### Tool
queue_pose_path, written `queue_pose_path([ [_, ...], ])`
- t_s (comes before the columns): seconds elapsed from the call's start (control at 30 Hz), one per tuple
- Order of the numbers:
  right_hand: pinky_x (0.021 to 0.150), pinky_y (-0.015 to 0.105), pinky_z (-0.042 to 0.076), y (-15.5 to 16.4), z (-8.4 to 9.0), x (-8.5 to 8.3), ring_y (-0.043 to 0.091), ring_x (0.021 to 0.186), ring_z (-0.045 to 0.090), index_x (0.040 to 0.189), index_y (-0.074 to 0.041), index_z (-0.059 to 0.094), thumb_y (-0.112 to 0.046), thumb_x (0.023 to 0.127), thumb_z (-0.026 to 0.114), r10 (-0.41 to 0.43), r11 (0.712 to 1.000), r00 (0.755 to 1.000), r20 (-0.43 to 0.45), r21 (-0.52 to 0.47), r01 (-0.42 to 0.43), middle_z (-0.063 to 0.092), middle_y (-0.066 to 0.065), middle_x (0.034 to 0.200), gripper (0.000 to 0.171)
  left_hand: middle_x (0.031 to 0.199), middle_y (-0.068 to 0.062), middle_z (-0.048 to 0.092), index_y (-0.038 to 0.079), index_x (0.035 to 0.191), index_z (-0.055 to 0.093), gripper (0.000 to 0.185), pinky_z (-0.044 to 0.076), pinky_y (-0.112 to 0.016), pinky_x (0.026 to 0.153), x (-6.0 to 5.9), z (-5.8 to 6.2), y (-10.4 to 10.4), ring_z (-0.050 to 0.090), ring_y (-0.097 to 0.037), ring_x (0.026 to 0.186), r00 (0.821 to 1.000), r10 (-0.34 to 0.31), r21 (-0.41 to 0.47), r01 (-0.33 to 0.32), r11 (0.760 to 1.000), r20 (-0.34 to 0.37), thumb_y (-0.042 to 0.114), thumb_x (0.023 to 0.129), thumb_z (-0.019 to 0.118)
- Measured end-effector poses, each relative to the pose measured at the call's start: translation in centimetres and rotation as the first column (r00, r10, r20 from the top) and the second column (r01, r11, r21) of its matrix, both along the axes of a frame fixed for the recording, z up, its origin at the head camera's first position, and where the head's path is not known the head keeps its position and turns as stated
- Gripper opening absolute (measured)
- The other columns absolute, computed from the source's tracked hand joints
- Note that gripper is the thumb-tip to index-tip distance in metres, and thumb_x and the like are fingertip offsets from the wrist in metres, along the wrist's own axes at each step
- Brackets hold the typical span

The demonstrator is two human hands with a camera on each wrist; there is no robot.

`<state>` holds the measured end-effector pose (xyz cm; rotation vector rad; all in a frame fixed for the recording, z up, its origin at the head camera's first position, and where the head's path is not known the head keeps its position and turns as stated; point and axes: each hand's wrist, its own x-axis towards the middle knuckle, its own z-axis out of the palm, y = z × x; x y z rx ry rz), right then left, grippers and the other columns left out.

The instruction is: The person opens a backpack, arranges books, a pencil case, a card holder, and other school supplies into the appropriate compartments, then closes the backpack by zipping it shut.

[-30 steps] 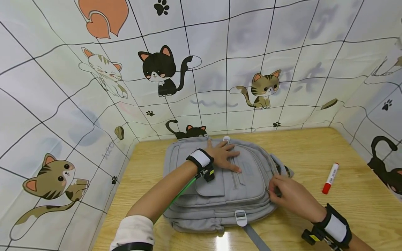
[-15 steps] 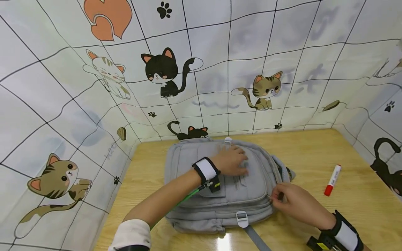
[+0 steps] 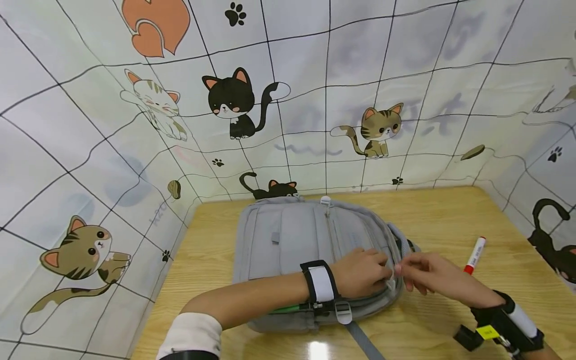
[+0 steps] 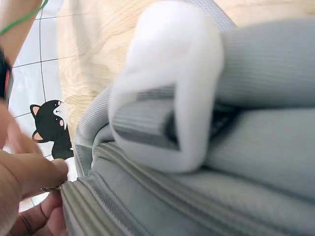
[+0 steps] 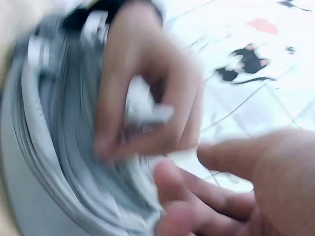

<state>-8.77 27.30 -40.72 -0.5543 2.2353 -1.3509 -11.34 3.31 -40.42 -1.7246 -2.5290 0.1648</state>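
Observation:
A grey backpack (image 3: 292,235) lies flat on the wooden table (image 3: 450,215). My left hand (image 3: 388,272) reaches across its near right side and pinches a small pale zipper pull (image 5: 146,112) at the bag's right edge. In the left wrist view its fingertips (image 4: 47,173) close on a bit of metal at the zip line. My right hand (image 3: 406,272) is just to the right of the pull, fingers loosely spread with nothing seen between them. The right wrist view is blurred.
A red-capped white marker (image 3: 474,255) lies on the table right of the bag, beyond my right hand. A white buckle (image 3: 343,312) and grey strap hang off the bag's near edge. Cat-print walls (image 3: 135,150) enclose the table on three sides.
My left hand slid from the bag's top panel down to its right edge and took the zipper pull. My right hand eased off the pull and shifted slightly right.

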Motion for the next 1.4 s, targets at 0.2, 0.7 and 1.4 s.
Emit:
queue_pose_path([
  [0.2,0.041,0.025,0.039,-1.9,-0.8,-5.1,0.007,0.041,0.042,0.086,-0.005,0.070,-0.034,0.112,0.056,-0.043,0.992,0.998,-0.047,0.118,0.048,0.057,0.001,0.062,0.041,0.110,0.009,0.071,0.025,0.118,0.076,0.022,0.052,-0.016,0.084,0.4,0.4,-0.7,0.064,-0.004,0.096,0.982,-0.113,-0.001,0.114,0.993,-0.149,0.027,0.112,0.055],
  [0.7,0.040,0.025,0.039,-3.8,-3.1,-6.5,0.005,0.038,0.041,0.075,-0.006,0.056,-0.030,0.108,0.064,-0.018,0.995,1.000,0.008,0.099,0.017,0.052,-0.002,0.059,0.041,0.098,0.007,0.062,0.019,0.104,0.071,0.003,0.046,-0.015,0.090,1.3,-0.5,-3.5,0.055,-0.005,0.092,0.995,-0.073,0.183,0.059,0.981,0.068,0.019,0.102,0.069],
  [1.4,0.041,0.025,0.041,-3.7,-3.6,-6.5,0.008,0.041,0.046,0.078,-0.006,0.055,-0.031,0.109,0.062,-0.032,0.996,0.998,0.053,0.088,0.027,0.055,0.001,0.062,0.041,0.094,0.006,0.062,0.014,0.093,0.069,0.008,0.038,-0.007,0.077,4.7,-1.7,-11.5,0.049,-0.004,0.086,0.967,0.013,0.445,-0.130,0.886,0.256,0.006,0.094,0.070],
])
